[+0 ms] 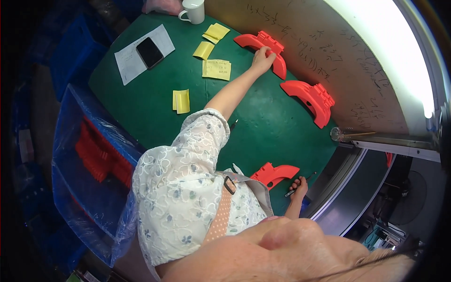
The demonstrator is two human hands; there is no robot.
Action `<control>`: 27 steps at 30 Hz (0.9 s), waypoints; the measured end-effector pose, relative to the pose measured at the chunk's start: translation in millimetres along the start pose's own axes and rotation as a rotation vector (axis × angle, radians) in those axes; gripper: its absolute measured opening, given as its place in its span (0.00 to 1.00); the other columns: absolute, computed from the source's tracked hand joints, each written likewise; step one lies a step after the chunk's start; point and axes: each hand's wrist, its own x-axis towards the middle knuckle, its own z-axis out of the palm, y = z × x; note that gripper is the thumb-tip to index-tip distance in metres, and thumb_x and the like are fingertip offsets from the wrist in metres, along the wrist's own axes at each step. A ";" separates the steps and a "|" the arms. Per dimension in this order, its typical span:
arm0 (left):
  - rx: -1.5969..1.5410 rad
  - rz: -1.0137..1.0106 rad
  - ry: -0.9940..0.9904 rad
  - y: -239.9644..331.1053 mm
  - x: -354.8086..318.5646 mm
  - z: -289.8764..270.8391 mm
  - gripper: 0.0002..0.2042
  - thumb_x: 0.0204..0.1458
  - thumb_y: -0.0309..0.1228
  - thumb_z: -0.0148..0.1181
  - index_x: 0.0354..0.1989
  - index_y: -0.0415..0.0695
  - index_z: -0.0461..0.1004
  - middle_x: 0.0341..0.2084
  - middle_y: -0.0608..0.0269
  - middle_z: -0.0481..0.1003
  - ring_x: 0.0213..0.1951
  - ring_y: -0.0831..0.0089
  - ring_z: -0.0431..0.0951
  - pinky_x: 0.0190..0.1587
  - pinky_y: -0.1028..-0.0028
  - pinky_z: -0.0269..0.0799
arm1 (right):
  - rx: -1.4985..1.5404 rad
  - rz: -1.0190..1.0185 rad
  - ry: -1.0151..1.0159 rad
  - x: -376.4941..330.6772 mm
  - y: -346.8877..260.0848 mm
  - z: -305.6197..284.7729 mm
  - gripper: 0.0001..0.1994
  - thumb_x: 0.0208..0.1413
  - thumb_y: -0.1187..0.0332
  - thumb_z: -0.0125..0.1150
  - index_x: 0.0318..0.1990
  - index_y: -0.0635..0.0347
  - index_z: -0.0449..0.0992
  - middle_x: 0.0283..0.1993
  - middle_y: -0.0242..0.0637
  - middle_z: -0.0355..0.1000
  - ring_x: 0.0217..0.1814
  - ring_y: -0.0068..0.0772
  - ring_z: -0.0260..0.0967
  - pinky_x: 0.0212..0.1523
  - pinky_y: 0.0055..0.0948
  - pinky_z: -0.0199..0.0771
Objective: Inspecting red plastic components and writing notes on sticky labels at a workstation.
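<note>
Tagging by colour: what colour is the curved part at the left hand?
The curved part at the left hand is bright red; best seen: head view.

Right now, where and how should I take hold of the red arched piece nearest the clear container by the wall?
Probably pinch the red arched piece across the middle of its band, coming from the table side. Its inner curve faces that way, while its raised clip block points toward the wall, leaving less room there.
</note>
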 end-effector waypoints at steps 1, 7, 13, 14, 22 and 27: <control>0.028 -0.003 0.015 0.5 2.5 0.0 0.24 0.44 0.42 0.54 0.48 0.42 0.62 0.44 0.45 0.65 0.49 0.53 0.64 0.52 0.64 0.59 | 0.005 0.002 0.009 -0.2 -2.1 -1.0 0.09 0.51 0.61 0.49 0.32 0.56 0.65 0.18 0.27 0.61 0.12 0.18 0.53 0.09 0.20 0.53; 0.099 0.096 0.135 0.0 9.1 -21.9 0.27 0.43 0.43 0.55 0.50 0.42 0.61 0.50 0.47 0.59 0.52 0.53 0.60 0.54 0.64 0.57 | -0.005 -0.017 -0.019 1.5 -1.8 -2.0 0.10 0.53 0.61 0.49 0.32 0.57 0.66 0.18 0.28 0.62 0.12 0.18 0.53 0.10 0.20 0.53; 0.455 0.262 0.119 -15.6 -7.9 -61.6 0.30 0.38 0.42 0.59 0.52 0.43 0.61 0.52 0.49 0.59 0.53 0.52 0.59 0.55 0.63 0.56 | 0.009 -0.002 -0.031 4.3 -1.2 -3.5 0.10 0.54 0.60 0.48 0.33 0.57 0.66 0.18 0.28 0.62 0.12 0.18 0.53 0.10 0.20 0.53; 0.572 0.302 0.067 -13.5 -12.8 -77.8 0.30 0.36 0.41 0.60 0.52 0.46 0.62 0.51 0.51 0.60 0.54 0.56 0.59 0.54 0.60 0.56 | 0.004 -0.002 -0.020 4.2 -0.9 -3.8 0.10 0.54 0.60 0.48 0.33 0.56 0.66 0.18 0.27 0.62 0.13 0.18 0.53 0.10 0.19 0.53; 1.173 -0.186 -0.288 -7.4 -24.9 -168.5 0.17 0.44 0.30 0.51 0.46 0.49 0.67 0.49 0.58 0.63 0.54 0.60 0.59 0.51 0.57 0.57 | -0.005 -0.008 -0.039 10.5 0.1 -6.7 0.10 0.54 0.59 0.48 0.32 0.55 0.66 0.19 0.26 0.62 0.14 0.17 0.53 0.12 0.19 0.52; 1.189 -0.203 -0.411 -3.9 -28.9 -166.0 0.15 0.45 0.29 0.48 0.45 0.49 0.69 0.48 0.57 0.64 0.53 0.59 0.61 0.50 0.58 0.59 | -0.023 -0.009 -0.020 5.2 -2.0 2.8 0.09 0.54 0.59 0.47 0.33 0.55 0.66 0.19 0.26 0.62 0.14 0.18 0.53 0.12 0.20 0.53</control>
